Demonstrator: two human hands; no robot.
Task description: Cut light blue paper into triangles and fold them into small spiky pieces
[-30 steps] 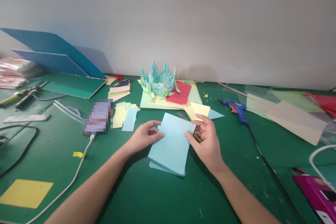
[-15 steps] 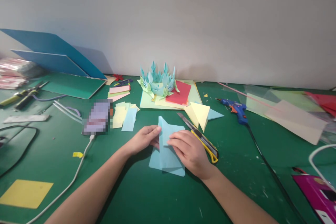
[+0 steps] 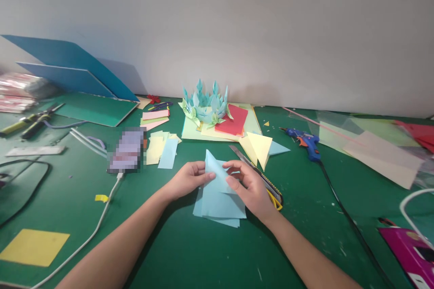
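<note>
In the head view, the left hand [image 3: 186,181] pinches a blue sheet [image 3: 222,205] at its left edge, thumb lying on the front and the other fingers curled at and behind the edge. The sheet stands between the fingers of both hands; its upper part is folded over to a pointed tip that rises just above the left fingers. The right hand [image 3: 251,189] has its fingers bent and partly spread, the thumb at the right side of the folded flap; whether they grip the paper, I cannot tell. Just below the fingers, more blue sheets [image 3: 230,222] show from under the held one.

Right beside the right fingers lies a cutter [image 3: 274,188], its blade out, partly covered by the hand. Beyond those fingers are yellow folded papers [image 3: 261,146] and a blue triangle [image 3: 278,147]; farther right is a blue glue gun [image 3: 309,144]. Left of the left fingers, small paper pieces [image 3: 167,153] lie on the green table [image 3: 193,257]. Well beyond both hands, a blue and green paper crown [image 3: 206,110] rests on stacked sheets [image 3: 195,132].
</note>
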